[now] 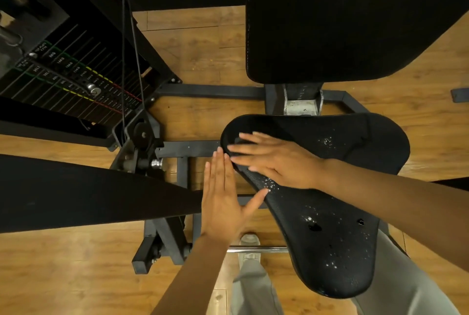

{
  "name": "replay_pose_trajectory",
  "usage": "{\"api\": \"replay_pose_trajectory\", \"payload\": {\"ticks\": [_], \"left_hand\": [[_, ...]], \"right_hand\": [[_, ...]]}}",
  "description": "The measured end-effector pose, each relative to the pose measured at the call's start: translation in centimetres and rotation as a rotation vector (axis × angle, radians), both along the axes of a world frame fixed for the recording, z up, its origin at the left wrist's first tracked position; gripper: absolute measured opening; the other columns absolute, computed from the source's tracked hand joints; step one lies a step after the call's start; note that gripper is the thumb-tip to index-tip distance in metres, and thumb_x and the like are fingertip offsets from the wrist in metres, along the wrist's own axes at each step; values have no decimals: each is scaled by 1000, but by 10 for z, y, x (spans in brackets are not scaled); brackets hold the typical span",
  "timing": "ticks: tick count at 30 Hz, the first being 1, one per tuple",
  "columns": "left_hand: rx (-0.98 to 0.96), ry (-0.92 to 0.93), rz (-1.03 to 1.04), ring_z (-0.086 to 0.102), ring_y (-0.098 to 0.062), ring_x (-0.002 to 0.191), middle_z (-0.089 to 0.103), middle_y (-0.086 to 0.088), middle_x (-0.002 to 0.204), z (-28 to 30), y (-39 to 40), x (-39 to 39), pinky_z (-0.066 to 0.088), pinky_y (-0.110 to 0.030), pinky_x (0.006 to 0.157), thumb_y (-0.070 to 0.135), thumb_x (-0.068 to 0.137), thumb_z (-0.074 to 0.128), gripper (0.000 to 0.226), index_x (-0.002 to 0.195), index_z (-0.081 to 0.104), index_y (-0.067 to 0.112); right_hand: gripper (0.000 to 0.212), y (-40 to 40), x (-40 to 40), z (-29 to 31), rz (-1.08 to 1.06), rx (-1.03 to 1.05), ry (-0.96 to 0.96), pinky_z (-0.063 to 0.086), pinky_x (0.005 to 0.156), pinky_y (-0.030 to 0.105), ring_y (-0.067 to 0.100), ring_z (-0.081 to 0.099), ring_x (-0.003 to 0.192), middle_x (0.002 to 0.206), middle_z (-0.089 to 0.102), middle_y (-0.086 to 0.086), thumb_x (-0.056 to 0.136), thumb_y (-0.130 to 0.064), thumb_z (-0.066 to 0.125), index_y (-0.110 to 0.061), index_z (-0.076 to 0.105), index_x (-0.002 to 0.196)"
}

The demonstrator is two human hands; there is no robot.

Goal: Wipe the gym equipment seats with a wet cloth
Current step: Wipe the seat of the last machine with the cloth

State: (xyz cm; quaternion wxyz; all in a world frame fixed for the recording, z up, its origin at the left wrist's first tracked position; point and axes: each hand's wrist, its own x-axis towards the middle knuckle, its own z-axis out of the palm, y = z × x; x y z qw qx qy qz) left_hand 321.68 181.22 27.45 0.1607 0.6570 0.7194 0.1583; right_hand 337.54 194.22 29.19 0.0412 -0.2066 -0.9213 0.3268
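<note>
Seat (330, 213): black padded saddle-shaped pad, lower centre-right of the view, mounted on the machine's dark frame (187, 148). Surface carries scattered water droplets and a few larger wet spots, mostly toward the near end and middle.

Right hand (274, 160): fingers straight and spread, palm flat on the seat's far-left lobe; slightly motion-blurred. Holds nothing that can be seen.

Left hand (223, 195): fingers straight and together, held just beside the seat's left edge, thumb tip touching the rim. Holds nothing.

Wet cloth: not in view; it may lie under the right palm, but the blur and the dark pad make that impossible to confirm.

Backrest (342, 23): black pad above the seat, upright, no droplets discernible.

Weight stack (66, 73): upper left, with numbered plates, selector pin and cable.

Floor (203, 43): wood-pattern planks.

Progress, as judged: the seat is wetted but not wiped dry or even; beads of water stand across much of it. Wiping of this seat appears early or mid-way; the near end, and any other seats, remain.
</note>
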Motion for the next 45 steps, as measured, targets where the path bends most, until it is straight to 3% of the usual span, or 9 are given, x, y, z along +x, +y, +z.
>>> {"api": "replay_pose_trajectory", "payload": {"ticks": [4, 11, 15, 19, 24, 30, 35, 39, 45], "left_hand": [[-38, -31, -81, 16, -23, 152, 21, -18, 162, 2, 4, -16, 9, -37, 125, 79, 89, 41, 106, 151, 26, -6], [-103, -172, -44, 10, -12, 153, 20, -10, 163, 11, 15, -28, 3, -29, 125, 84, 73, 54, 120, 154, 25, 1], [-195, -195, 30, -11, 2, 148, 7, -2, 165, 20, 19, -32, -7, -22, 121, 91, 59, 56, 135, 157, 15, 8], [-184, -230, -30, -18, 12, 143, 2, 1, 163, 26, 30, -35, -11, -16, 118, 84, 57, 61, 134, 156, 13, 7], [-148, -88, -278, 5, -8, 152, 16, -7, 164, 25, 45, -42, -2, -29, 124, 84, 69, 54, 121, 154, 24, 2], [-200, -165, -266, -19, 10, 144, 2, 0, 164, 26, 47, -43, -11, -15, 118, 80, 65, 61, 128, 156, 13, 5], [-206, -151, -280, -25, 13, 140, -4, 3, 162, 30, 48, -42, -17, -12, 114, 83, 65, 54, 127, 156, 11, 7], [-206, -82, -326, -3, -8, 152, 8, -6, 165, 28, 48, -42, -9, -22, 122, 85, 70, 48, 122, 156, 19, 3], [-209, -85, -340, -2, -14, 153, 7, -9, 166, 25, 48, -41, -9, -24, 122, 84, 72, 48, 121, 156, 17, 3]], "right_hand": [[43, 7, -1, 2, 81, 41, -30, 18, 123, 39, 24, 27, 149, 156, 40, 4, 103, -27, 42, -17, 53, 143], [39, 14, -75, -9, -378, 97, -95, 3, 122, 36, 33, 24, 150, 159, 34, 11, 105, -13, 47, -7, 51, 143], [40, -8, -54, -5, -242, 121, -3, 20, 117, 48, 42, 37, 142, 149, 49, 16, 95, -6, 63, -2, 58, 135], [42, -23, -12, 2, 26, 88, -1, 17, 120, 46, 33, 27, 148, 153, 44, 8, 94, -12, 67, -13, 60, 136], [42, -16, 10, 4, 93, 56, 0, 26, 121, 42, 23, 29, 148, 154, 43, 5, 103, -30, 40, -17, 61, 137], [41, 3, 0, -5, -77, 12, 34, 26, 122, 46, 23, 33, 147, 155, 42, 7, 99, -20, 54, -14, 56, 140], [40, 42, -1, -12, -426, -33, -20, 23, 123, 48, 27, 33, 147, 157, 37, 10, 102, -15, 52, -11, 53, 142], [40, 14, -9, -12, -574, 45, -47, 18, 122, 40, 31, 37, 144, 156, 40, 12, 104, -20, 47, -11, 54, 142], [42, -55, 25, 5, -287, 45, -1, 17, 125, 34, 20, 26, 150, 159, 35, 1, 105, -32, 42, -20, 53, 144]]}}
